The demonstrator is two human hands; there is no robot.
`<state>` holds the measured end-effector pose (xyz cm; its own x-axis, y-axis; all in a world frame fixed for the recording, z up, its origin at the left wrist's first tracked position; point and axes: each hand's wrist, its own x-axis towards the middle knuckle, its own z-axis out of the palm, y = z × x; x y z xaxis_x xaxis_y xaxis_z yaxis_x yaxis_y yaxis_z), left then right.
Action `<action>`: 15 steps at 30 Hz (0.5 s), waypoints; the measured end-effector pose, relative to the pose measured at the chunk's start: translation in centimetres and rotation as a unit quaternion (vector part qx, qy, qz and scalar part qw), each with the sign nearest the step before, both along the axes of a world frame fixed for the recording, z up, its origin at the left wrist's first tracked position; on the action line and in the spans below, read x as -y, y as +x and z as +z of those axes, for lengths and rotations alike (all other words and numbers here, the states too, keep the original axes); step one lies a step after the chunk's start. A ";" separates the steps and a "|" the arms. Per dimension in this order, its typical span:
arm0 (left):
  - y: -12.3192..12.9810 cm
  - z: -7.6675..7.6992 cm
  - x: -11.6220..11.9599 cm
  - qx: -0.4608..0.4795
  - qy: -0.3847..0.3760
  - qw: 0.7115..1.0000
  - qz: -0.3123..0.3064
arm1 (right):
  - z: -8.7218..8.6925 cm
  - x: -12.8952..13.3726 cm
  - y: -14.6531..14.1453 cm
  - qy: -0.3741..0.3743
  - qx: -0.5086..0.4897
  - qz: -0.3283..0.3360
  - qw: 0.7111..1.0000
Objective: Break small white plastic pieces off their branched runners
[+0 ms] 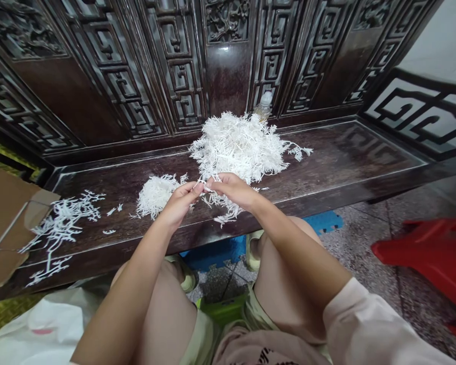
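Observation:
My left hand (184, 198) and my right hand (230, 187) meet over the front of the dark wooden bench, fingers pinched close together. Between their fingertips is a small white branched piece (207, 183), its ends poking out past both thumbs. Just behind the hands rises a large heap of white branched pieces (241, 144). A smaller white pile (157, 195) lies beside my left hand. Some loose white pieces (228, 209) spread below my right hand toward the bench edge. What the pieces are made of I cannot tell.
Longer white branched strips (70, 218) lie at the left by a cardboard box (11, 218). A clear bottle with a white cap (265, 104) stands behind the heap, against the carved wooden backrest (228, 76). A red plastic stool (433, 248) is on the right. A white bag (45, 324) sits lower left.

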<state>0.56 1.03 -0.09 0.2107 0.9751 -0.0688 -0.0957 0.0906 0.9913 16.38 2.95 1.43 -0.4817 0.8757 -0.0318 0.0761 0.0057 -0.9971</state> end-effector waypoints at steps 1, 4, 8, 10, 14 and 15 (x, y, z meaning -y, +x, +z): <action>-0.1 0.0 0.0 -0.013 0.006 1.000 0.002 | 0.0 0.0 0.0 0.006 0.009 0.000 1.000; -0.4 -0.1 -0.1 -0.026 0.012 1.000 0.001 | -0.1 0.0 0.2 0.082 0.048 0.005 0.995; -0.5 -0.7 -0.5 -0.038 0.006 0.999 0.000 | -0.2 -0.4 0.2 0.238 0.179 -0.003 0.955; -0.3 -1.0 -0.9 -0.037 0.018 0.999 0.013 | -0.3 -0.4 -0.1 0.286 0.252 -0.028 0.924; 0.2 -0.9 -0.9 -0.034 0.041 0.998 0.037 | -0.9 -1.0 -0.6 0.345 0.327 -0.076 0.876; 0.4 -0.7 -0.5 -0.032 0.043 0.998 0.029 | -1.1 -1.5 -0.4 0.344 0.341 -0.092 0.870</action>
